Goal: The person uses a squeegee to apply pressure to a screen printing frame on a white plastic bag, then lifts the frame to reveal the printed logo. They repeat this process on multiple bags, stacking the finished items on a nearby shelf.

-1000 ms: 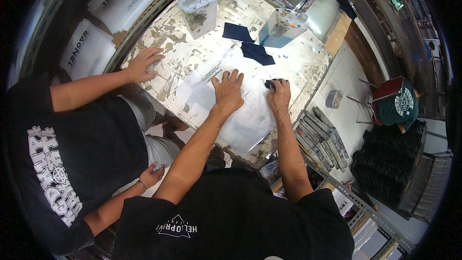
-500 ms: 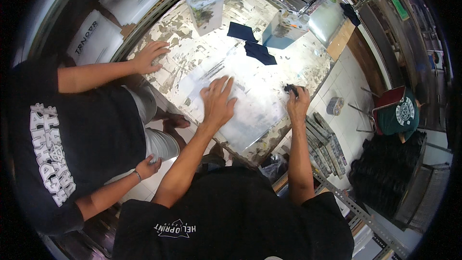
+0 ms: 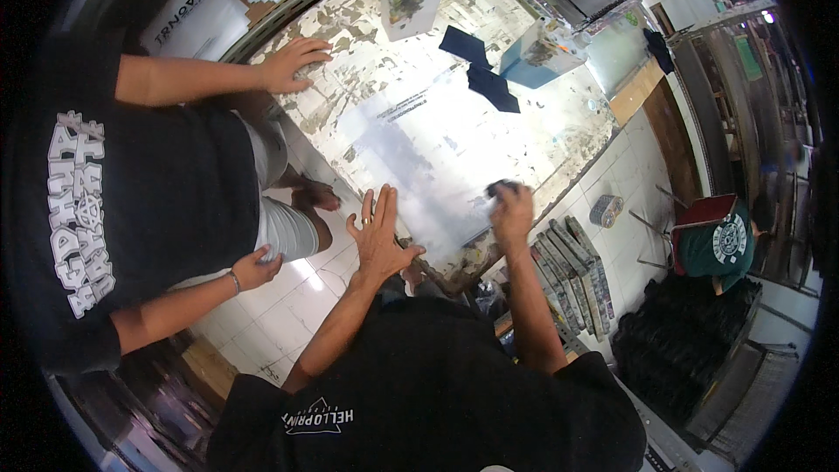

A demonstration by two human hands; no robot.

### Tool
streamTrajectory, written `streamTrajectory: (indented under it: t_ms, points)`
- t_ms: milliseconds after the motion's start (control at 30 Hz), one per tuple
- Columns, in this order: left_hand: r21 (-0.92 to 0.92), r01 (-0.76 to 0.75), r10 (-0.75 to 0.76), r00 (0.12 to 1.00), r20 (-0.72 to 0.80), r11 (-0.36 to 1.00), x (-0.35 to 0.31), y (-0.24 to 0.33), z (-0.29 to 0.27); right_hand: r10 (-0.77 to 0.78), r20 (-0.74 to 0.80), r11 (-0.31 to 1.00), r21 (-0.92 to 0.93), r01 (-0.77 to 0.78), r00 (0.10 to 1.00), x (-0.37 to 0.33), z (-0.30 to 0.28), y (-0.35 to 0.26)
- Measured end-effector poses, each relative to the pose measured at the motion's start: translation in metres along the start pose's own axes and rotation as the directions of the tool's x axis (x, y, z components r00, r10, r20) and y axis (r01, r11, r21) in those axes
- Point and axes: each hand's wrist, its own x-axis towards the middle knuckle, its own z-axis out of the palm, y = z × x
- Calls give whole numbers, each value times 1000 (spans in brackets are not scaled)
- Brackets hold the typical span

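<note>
A translucent film sheet with small dark print near its far left end lies flat on the worn, paint-flaked table. At the sheet's near left edge is my left hand, its fingers spread and holding nothing. My right hand is closed on a small black cloth, at the sheet's right side; motion blurs it slightly. Farther off lie two dark navy cloth pieces. Beyond them stand a whitish plastic jug and a blue-tinted container.
To the left a co-worker in a black shirt rests one hand on the table edge. Stacked printed sheets sit on a shelf behind. Right of the table are leaning slats, a round tin and a red-seated chair.
My left hand has drawn back from the sheet's middle to its near edge. My right hand has moved nearer and leftward with the black cloth. The whole view has shifted slightly.
</note>
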Motion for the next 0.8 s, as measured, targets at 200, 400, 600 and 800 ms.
streamTrajectory:
  t_ms: [200, 400, 600, 800]
  points:
    - [-19, 65, -64, 997, 51, 998, -1, 9, -5, 18, 16, 996, 86, -19, 1000, 12, -2, -8]
    - [-17, 98, -96, 993, 63, 995, -1, 12, -4, -74, 1, 989, 127, 73, 997, 12, 17, -17]
    - [-30, 104, -101, 992, 69, 994, 0, 10, -5, 25, -28, 998, 55, -23, 999, 20, 26, -15]
    - [-56, 101, -96, 992, 79, 993, 0, 9, -5, -255, 86, 952, 195, 235, 963, 1, 54, -52]
